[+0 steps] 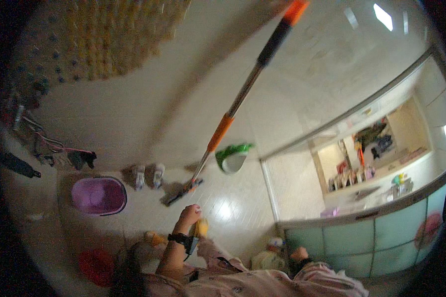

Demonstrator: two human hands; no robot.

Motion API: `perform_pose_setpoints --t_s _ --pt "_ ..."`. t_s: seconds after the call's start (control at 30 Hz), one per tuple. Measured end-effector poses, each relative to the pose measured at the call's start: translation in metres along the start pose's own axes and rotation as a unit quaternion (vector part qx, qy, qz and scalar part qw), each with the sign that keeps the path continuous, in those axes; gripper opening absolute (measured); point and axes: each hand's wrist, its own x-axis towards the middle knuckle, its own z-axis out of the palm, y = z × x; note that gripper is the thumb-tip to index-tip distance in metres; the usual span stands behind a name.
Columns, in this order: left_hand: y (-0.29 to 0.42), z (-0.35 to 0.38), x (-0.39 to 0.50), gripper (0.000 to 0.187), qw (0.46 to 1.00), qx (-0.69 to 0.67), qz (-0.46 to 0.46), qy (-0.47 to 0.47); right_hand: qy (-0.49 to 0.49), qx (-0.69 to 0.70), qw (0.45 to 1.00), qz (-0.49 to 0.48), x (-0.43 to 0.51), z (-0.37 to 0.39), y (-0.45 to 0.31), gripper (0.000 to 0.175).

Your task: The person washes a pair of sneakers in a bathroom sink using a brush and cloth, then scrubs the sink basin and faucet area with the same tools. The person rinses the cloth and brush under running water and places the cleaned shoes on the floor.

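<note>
My left hand is curled into a fist at the lower middle, with nothing seen in it and a black strap on the wrist. Just beyond it, a mop with an orange and black handle slants up to the right. Its flat head is on the floor, apart from the hand. My right hand is lower right, near the frosted glass panels. Its fingers look bent but are blurred, so any grip is unclear. A yellow slipper shows beside my left wrist.
A purple bucket stands left on the floor, beside a pair of white shoes. A green and white container sits behind the mop pole. Lower left is a red basin. At right, a washbasin counter holds several toiletries before a mirror.
</note>
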Motion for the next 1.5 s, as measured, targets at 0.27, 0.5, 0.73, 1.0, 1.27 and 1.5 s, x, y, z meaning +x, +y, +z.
perform_pose_setpoints --t_s 0.27,0.5,0.73,1.0,1.27,1.5 --pt "0.081 -0.21 0.121 0.03 0.988 -0.073 0.071 0.115 0.201 0.271 0.937 -0.086 0.135 -0.159 -0.213 0.044" --pt "0.12 -0.247 0.096 0.031 1.0 -0.017 0.012 0.006 0.22 0.407 0.886 -0.028 0.089 -0.238 -0.232 0.051" --pt "0.178 -0.184 0.133 0.03 0.997 -0.014 -0.04 -0.068 0.187 0.456 0.868 0.058 0.07 -0.275 -0.158 0.044" --pt "0.264 -0.108 0.266 0.026 0.974 0.137 0.052 -0.174 0.137 0.509 0.845 0.093 0.133 -0.322 -0.131 0.043" --pt "0.373 -0.017 0.471 0.028 0.903 0.28 0.212 -0.249 0.191 0.496 0.81 0.249 0.213 -0.349 -0.054 0.036" --pt "0.481 0.085 0.598 0.028 0.855 0.289 0.262 -0.342 0.105 0.551 0.76 0.33 0.259 -0.376 -0.002 0.037"
